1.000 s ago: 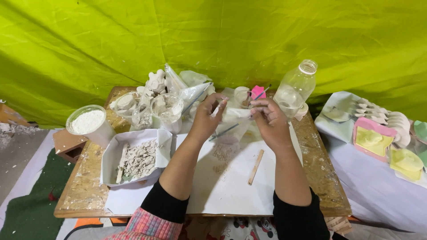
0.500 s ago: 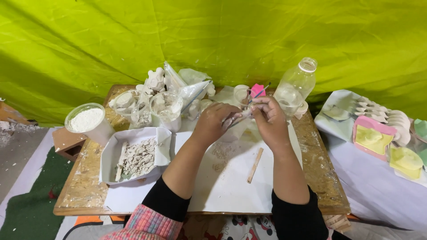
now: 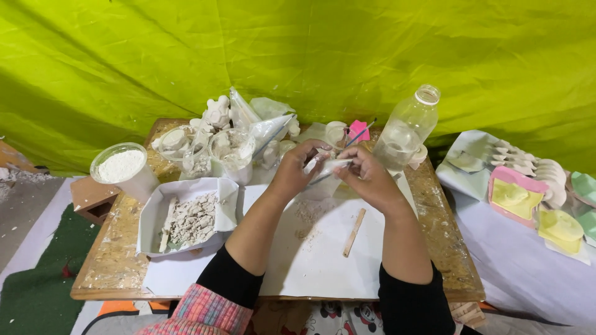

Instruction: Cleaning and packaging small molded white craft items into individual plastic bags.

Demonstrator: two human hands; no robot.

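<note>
Landmark: the white sheet [image 3: 323,260] lying on the desk [image 3: 118,267]; places below are given from it.
Left hand [image 3: 297,169]: raised over the far end of the sheet, fingers curled and pinching a small white cast piece [image 3: 329,166].
Right hand [image 3: 366,177]: just beside the left, fingers pressed around the other end of that piece and, it seems, a thin stick-like tool [image 3: 360,133] that slants up and away.
White cast piece: in the air between both hands, above the crumbs [image 3: 307,214] scattered on the sheet.
Doing it well: as I judge it, light strokes, with the piece held over the sheet so scrapings land there; a hard squeeze could snap it.
Wooden stick [image 3: 354,232]: lies on the sheet, below the right wrist.
Left of the sheet: a white tray of broken bits [image 3: 186,218]; further left, a tub of white powder [image 3: 121,169].
Beyond the sheet: a clear plastic bottle [image 3: 406,129].
</note>
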